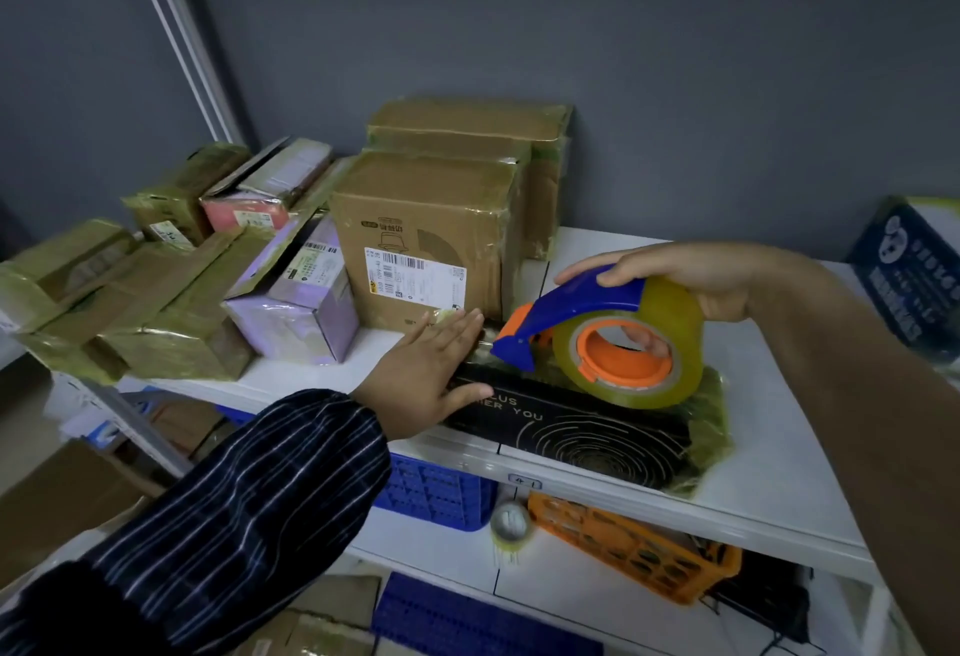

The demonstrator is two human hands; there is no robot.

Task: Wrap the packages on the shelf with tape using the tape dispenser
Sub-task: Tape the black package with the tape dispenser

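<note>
Head cam: flat black package looked half-taped, cardboard boxes behind looked done.
Flat-fingered left hand pressed it; right hand gripped blue-orange tape dispenser.

Flat black package on white shelf, blue-orange tape dispenser upon it

The tape dispenser is blue with an orange nose and hub, and its tape roll is translucent yellow. The flat package is black with pale concentric rings and lettering; the shelf is white. The cardboard box is brown with a white barcode label, and the smaller box is lilac. The sleeve is dark navy with thin pale stripes. There is a blue crate and an orange crate.
</note>
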